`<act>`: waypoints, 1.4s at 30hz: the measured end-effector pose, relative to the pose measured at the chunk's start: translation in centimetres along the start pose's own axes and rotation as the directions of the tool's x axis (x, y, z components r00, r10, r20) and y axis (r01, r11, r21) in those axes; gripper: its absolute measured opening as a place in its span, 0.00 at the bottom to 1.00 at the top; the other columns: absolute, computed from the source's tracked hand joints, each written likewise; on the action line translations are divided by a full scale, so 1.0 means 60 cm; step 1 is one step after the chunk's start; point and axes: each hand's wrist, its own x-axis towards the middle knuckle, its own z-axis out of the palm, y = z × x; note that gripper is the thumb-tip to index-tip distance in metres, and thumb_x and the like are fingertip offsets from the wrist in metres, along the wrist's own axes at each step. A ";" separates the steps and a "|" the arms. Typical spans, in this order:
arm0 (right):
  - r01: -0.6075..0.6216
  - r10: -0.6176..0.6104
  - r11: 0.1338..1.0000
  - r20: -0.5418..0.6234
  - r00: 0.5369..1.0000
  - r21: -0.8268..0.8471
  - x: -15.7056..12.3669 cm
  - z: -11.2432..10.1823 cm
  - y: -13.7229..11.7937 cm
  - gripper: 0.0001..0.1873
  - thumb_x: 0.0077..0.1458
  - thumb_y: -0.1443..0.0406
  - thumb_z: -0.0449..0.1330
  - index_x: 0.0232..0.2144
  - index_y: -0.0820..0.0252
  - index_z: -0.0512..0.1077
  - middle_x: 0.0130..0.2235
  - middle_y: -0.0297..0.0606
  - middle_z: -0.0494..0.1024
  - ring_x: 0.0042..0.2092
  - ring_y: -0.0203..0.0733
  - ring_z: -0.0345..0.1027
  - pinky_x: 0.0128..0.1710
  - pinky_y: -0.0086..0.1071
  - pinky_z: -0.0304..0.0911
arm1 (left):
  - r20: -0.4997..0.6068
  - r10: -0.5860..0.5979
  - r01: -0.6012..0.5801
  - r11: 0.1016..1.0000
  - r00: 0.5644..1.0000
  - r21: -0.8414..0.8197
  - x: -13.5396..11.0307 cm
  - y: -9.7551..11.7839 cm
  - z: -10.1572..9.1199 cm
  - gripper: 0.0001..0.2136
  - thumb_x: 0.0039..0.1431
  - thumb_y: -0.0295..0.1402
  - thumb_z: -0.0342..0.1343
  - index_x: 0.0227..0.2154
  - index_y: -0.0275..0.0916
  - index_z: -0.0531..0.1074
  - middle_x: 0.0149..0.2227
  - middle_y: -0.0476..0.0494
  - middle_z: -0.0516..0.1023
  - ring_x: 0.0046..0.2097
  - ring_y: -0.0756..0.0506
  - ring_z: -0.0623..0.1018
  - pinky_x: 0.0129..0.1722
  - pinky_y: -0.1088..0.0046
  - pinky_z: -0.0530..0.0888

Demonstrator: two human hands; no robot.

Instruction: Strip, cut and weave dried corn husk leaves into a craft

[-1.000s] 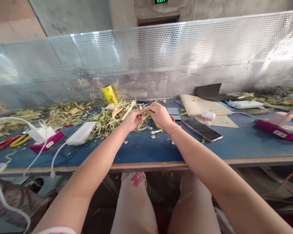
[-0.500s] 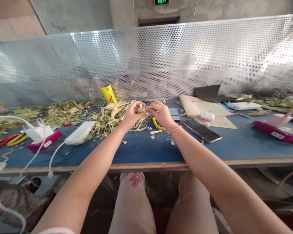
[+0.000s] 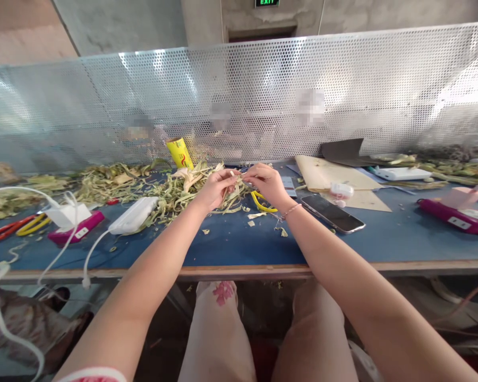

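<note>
My left hand (image 3: 220, 189) is closed in a pinch on a pale dried plant strip (image 3: 231, 174) above the blue table (image 3: 239, 244). Close on its right, my right hand (image 3: 266, 183) has its fingertips pressed together near the same strip. What lies between those fingertips is too small to make out. Behind and left of my hands spreads a heap of dried, curled leaf strips (image 3: 171, 192). A yellow-handled tool (image 3: 263, 203) lies under my right hand, its other end hidden.
To the right lie a phone (image 3: 332, 214), a small clear container (image 3: 341, 190) and brown paper (image 3: 322, 175). On the left are a white power bank (image 3: 133, 215), a magenta socket block (image 3: 77, 228) and red-handled scissors (image 3: 8, 229). A yellow tube (image 3: 179, 154) leans by the perforated metal screen (image 3: 263, 106).
My hands have drawn slightly apart, the right one moving a little to the right. The pale strip now stands up more visibly from my left fingers. The view has shifted slightly.
</note>
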 end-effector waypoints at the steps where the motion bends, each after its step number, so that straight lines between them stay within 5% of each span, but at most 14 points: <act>1: 0.003 -0.003 1.000 0.001 1.000 0.022 0.000 0.000 0.001 0.07 0.51 0.65 0.57 0.23 0.57 0.73 0.28 0.36 0.72 0.34 0.38 0.65 0.36 0.34 0.62 | 0.004 -0.018 0.018 1.000 1.000 -0.010 0.000 0.001 -0.001 0.07 0.41 0.27 0.61 0.27 0.36 0.74 0.20 0.53 0.68 0.20 0.57 0.65 0.21 0.80 0.62; 11: -0.231 0.181 0.915 0.175 0.968 0.331 0.003 -0.005 -0.003 0.13 0.43 0.55 0.63 0.22 0.60 0.71 0.26 0.33 0.70 0.26 0.31 0.60 0.28 0.29 0.60 | 0.083 -0.107 0.106 0.994 0.991 0.015 -0.001 0.011 -0.017 0.07 0.39 0.23 0.61 0.25 0.34 0.74 0.22 0.50 0.74 0.24 0.55 0.72 0.28 0.79 0.70; 18: -0.487 0.358 0.729 0.337 0.871 0.481 0.000 -0.004 0.009 0.17 0.36 0.54 0.66 0.23 0.61 0.71 0.24 0.31 0.69 0.27 0.30 0.61 0.30 0.29 0.61 | 0.091 -0.066 0.045 0.976 0.994 0.212 -0.005 0.019 -0.013 0.06 0.38 0.24 0.63 0.24 0.32 0.74 0.21 0.48 0.74 0.24 0.55 0.72 0.27 0.79 0.68; 25: -0.589 0.428 0.616 0.405 0.808 0.523 0.000 -0.011 0.001 0.17 0.33 0.57 0.68 0.22 0.63 0.71 0.23 0.31 0.69 0.26 0.29 0.62 0.29 0.27 0.61 | 0.130 -0.022 -0.023 0.944 0.991 0.330 -0.005 0.014 -0.007 0.06 0.37 0.26 0.64 0.22 0.34 0.74 0.22 0.47 0.75 0.26 0.53 0.72 0.30 0.77 0.69; 34: -0.604 0.431 0.655 0.432 0.792 0.453 0.002 -0.010 0.007 0.16 0.33 0.58 0.68 0.21 0.64 0.71 0.22 0.31 0.70 0.24 0.28 0.62 0.27 0.26 0.61 | 0.111 0.119 -0.152 0.917 0.987 0.368 -0.010 0.028 -0.004 0.09 0.38 0.22 0.61 0.27 0.37 0.75 0.30 0.47 0.75 0.34 0.52 0.73 0.37 0.77 0.68; 42: -0.645 0.457 0.659 0.474 0.753 0.388 0.003 -0.016 0.000 0.12 0.35 0.61 0.67 0.19 0.64 0.70 0.19 0.30 0.68 0.22 0.28 0.61 0.23 0.24 0.59 | 0.177 0.084 -0.159 0.871 0.981 0.466 -0.004 0.021 -0.006 0.07 0.38 0.26 0.63 0.25 0.37 0.76 0.26 0.48 0.72 0.28 0.53 0.70 0.32 0.77 0.67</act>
